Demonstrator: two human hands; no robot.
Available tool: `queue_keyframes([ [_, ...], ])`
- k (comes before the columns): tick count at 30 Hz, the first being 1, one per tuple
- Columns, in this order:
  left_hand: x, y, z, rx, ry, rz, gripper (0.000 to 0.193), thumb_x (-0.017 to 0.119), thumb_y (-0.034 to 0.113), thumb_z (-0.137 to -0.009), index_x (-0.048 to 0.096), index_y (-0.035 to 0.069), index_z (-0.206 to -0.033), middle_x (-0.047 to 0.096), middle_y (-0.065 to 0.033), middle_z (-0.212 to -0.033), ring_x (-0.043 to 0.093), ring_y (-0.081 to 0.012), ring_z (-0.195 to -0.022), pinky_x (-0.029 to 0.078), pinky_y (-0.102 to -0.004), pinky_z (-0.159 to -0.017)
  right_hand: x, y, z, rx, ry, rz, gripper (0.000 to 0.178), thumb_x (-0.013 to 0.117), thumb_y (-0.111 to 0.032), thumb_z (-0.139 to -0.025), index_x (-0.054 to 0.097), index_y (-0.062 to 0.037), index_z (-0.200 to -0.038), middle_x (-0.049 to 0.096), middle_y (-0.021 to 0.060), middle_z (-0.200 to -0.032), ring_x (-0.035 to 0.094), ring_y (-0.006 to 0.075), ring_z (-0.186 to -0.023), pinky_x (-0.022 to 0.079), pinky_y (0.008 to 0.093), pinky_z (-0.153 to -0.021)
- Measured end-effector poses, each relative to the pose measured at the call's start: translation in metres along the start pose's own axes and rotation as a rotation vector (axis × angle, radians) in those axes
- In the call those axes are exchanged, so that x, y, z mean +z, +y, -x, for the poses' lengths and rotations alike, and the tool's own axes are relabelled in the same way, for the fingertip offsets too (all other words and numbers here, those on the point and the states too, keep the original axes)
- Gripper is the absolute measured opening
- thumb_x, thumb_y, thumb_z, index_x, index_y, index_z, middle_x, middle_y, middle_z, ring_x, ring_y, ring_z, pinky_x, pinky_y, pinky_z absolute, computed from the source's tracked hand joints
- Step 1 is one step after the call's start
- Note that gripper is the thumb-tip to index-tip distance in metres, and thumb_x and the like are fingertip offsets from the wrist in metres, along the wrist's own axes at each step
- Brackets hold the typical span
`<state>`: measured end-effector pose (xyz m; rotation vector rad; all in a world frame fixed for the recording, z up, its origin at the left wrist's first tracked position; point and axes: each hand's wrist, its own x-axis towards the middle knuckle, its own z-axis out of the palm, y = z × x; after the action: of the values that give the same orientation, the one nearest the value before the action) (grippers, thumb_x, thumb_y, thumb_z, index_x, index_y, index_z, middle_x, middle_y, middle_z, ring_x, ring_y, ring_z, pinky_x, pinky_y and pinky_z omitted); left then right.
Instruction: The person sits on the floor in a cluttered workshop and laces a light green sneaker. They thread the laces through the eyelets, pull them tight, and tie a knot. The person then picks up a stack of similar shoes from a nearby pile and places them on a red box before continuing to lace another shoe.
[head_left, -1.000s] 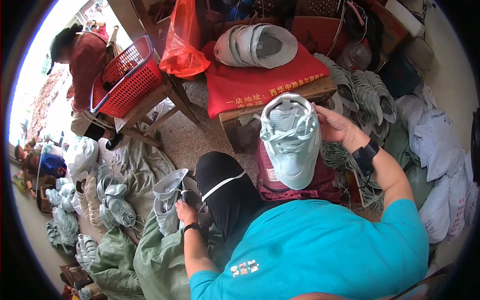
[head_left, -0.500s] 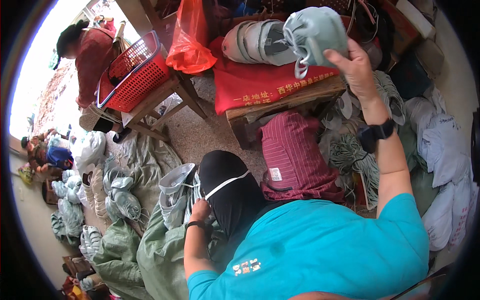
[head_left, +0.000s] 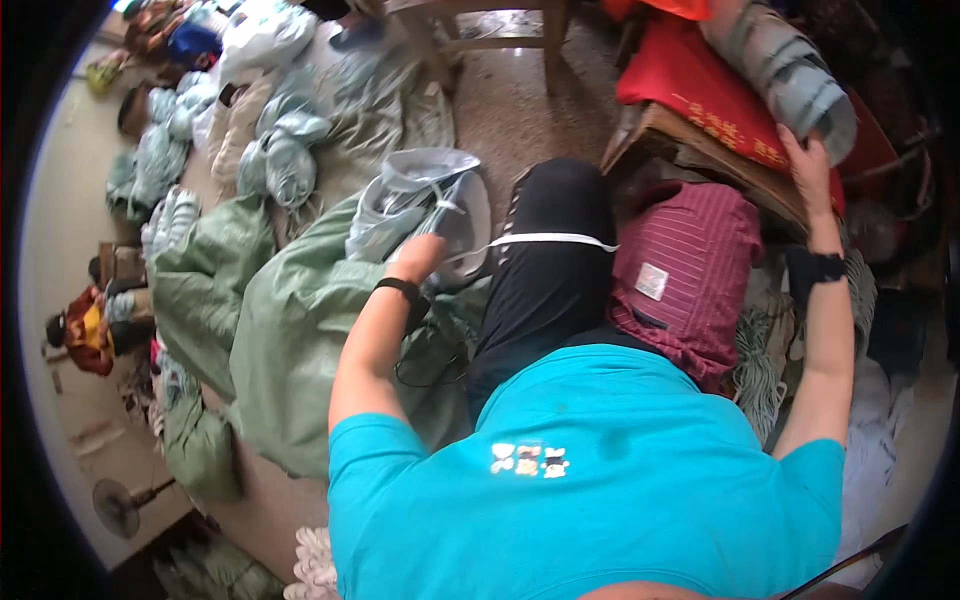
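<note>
L hand (head_left: 418, 258) curled at 1 pale shoe-upper cluster (head_left: 375, 228), R hand (head_left: 812, 168) at near end of 1 grey shoe-upper stack (head_left: 782, 62) on red cloth (head_left: 690, 75), 1 counter (head_left: 690, 148), both grips unclear; open floor (head_left: 505, 112) by stool (head_left: 554, 48).

Right hand (head_left: 810, 165) at near end of nested uppers (head_left: 775, 60) on red cloth (head_left: 695, 90), bench (head_left: 715, 155) beneath; grip unclear. Left hand (head_left: 418, 260), fingers curled, at pale uppers (head_left: 385, 215) left of black-clad knee (head_left: 565, 195). White strap (head_left: 555, 238) across knee. Maroon striped cloth (head_left: 690, 235) right of it. Green sack (head_left: 300, 370) beside left forearm. Fan (head_left: 118, 505) lower left.
</note>
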<state>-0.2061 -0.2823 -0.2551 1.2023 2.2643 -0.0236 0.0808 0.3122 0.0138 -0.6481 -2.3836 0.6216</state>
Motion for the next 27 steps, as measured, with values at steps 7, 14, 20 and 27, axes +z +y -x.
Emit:
queue_keyframes([
  [7, -0.010, 0.046, 0.001, 0.051, 0.490, 0.510, 0.017, 0.060, 0.013, -0.089, 0.066, 0.007, -0.104, 0.064, -0.0127, -0.111, 0.063, -0.0332, -0.098, 0.050, -0.0406, -0.084, -0.027, -0.038, 0.047, -0.034, 0.128, 0.153, 0.031, 0.063, -0.015, -0.094, 0.059, -0.0019, -0.122, 0.060, 0.0107, -0.117, 0.058, 0.0192, -0.109, 0.043, 0.0301, -0.097],
  [14, -0.008, 0.039, -0.041, -0.165, 0.705, 0.498, 0.021, 0.060, 0.012, -0.088, 0.062, 0.009, -0.109, 0.060, -0.0145, -0.111, 0.061, -0.0362, -0.097, 0.051, -0.0426, -0.082, -0.040, -0.088, 0.088, -0.062, 0.003, 0.157, 0.027, 0.059, -0.004, -0.094, 0.060, -0.0018, -0.121, 0.059, 0.0083, -0.119, 0.057, 0.0181, -0.110, 0.043, 0.0296, -0.098],
  [20, -0.018, -0.016, -0.077, -0.319, 0.750, 0.169, 0.030, 0.052, 0.009, -0.088, 0.056, 0.008, -0.118, 0.056, -0.0120, -0.123, 0.059, -0.0342, -0.107, 0.052, -0.0442, -0.087, -0.049, -0.100, 0.109, -0.033, -0.078, 0.211, 0.017, 0.058, -0.001, -0.093, 0.062, 0.0003, -0.110, 0.061, 0.0082, -0.111, 0.058, 0.0187, -0.107, 0.043, 0.0283, -0.094],
  [27, -0.042, -0.058, -0.081, -0.468, 0.380, 0.054, 0.026, 0.049, 0.009, -0.090, 0.061, 0.010, -0.113, 0.058, -0.0145, -0.118, 0.061, -0.0403, -0.105, 0.052, -0.0509, -0.088, -0.052, -0.099, 0.132, 0.063, -0.162, 0.203, 0.012, 0.056, 0.000, -0.093, 0.062, 0.0015, -0.102, 0.061, 0.0083, -0.106, 0.058, 0.0188, -0.103, 0.043, 0.0282, -0.093],
])
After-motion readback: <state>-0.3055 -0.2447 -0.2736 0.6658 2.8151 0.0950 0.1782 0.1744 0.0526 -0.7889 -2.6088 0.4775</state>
